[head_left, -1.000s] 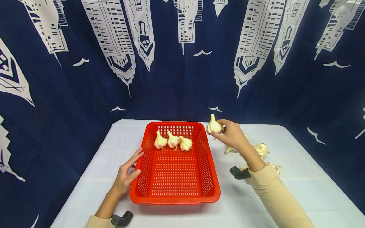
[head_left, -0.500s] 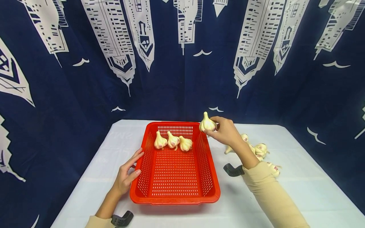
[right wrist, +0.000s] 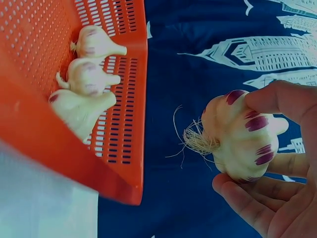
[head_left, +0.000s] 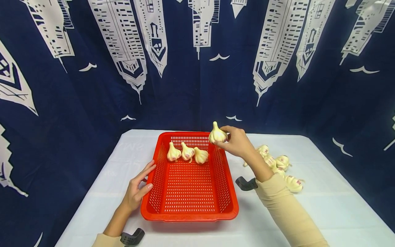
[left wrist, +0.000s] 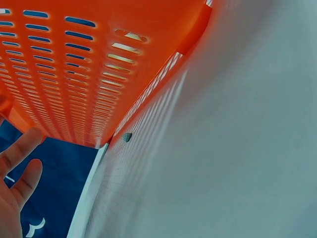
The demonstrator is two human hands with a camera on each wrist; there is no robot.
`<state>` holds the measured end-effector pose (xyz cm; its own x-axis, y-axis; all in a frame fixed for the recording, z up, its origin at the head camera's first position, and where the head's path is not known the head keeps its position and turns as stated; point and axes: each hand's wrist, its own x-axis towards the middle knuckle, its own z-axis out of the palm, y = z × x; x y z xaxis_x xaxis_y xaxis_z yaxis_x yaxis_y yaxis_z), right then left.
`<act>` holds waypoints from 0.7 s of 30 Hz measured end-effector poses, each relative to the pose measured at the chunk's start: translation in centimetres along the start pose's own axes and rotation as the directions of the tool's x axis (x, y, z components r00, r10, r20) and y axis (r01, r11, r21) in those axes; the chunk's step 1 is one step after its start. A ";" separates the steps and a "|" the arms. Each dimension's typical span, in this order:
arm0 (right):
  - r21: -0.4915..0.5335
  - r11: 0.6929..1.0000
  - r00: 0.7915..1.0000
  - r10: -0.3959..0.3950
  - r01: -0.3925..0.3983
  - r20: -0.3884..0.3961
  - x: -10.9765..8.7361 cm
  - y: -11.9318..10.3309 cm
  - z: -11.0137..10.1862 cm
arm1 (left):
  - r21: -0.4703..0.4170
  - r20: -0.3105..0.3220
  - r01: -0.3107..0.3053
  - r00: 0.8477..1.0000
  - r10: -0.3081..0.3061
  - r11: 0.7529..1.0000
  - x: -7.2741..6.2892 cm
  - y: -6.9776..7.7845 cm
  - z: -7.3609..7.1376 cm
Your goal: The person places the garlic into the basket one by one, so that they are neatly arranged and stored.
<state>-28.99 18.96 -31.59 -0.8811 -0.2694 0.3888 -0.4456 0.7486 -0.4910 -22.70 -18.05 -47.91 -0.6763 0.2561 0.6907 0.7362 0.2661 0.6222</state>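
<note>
Between thumb and fingers my right hand [head_left: 237,141] pinches a garlic bulb [head_left: 217,134], its stem up, over the far right corner of a red perforated basket [head_left: 189,216]. In the right wrist view, purple patches and stringy roots show on the held garlic bulb [right wrist: 242,136]. Along the basket's far end lie three more garlic bulbs, the left [head_left: 174,152], the middle [head_left: 187,151] and the right [head_left: 201,155]. My left hand [head_left: 135,190] rests against the basket's left rim, fingers and thumb extended; the left wrist view shows its fingers [left wrist: 25,148] beside the basket wall.
Several garlic bulbs [head_left: 282,162] lie in a loose pile on the white-covered table [head_left: 327,206], right of the basket and partly behind my right forearm. A dark blue curtain [head_left: 197,92] with white building prints hangs behind the table's far edge.
My right hand has carried the garlic bulb leftward, from beside the basket's right rim to over its far right corner. The left hand and the basket have stayed in place.
</note>
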 end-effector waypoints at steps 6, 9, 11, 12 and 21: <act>0.016 1.000 1.000 -0.006 0.006 0.007 0.4 -0.7 0.8 | -0.004 0.005 0.000 1.000 0.000 1.000 0.0 0.0 0.0; 0.023 1.000 1.000 -0.015 0.015 0.010 0.6 -1.0 1.1 | -0.006 0.005 -0.008 1.000 0.008 1.000 0.0 0.0 0.0; 0.027 0.999 1.000 -0.024 0.023 0.011 0.7 -1.1 1.3 | -0.008 0.004 -0.011 1.000 0.011 1.000 0.0 0.0 0.0; 0.029 0.999 1.000 -0.029 0.028 0.009 0.7 -1.2 1.4 | -0.009 0.003 -0.012 1.000 0.012 1.000 0.0 -0.1 0.0; 0.036 0.999 0.999 -0.036 0.035 0.025 1.4 -2.1 2.6 | -0.005 0.008 -0.013 1.000 0.013 1.000 0.0 -0.2 0.0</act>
<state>-29.69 15.41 -32.01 -0.8680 -0.3112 0.3868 -0.4818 0.7161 -0.5050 -22.84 -18.16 -48.07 -0.6668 0.2674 0.6956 0.7451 0.2584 0.6149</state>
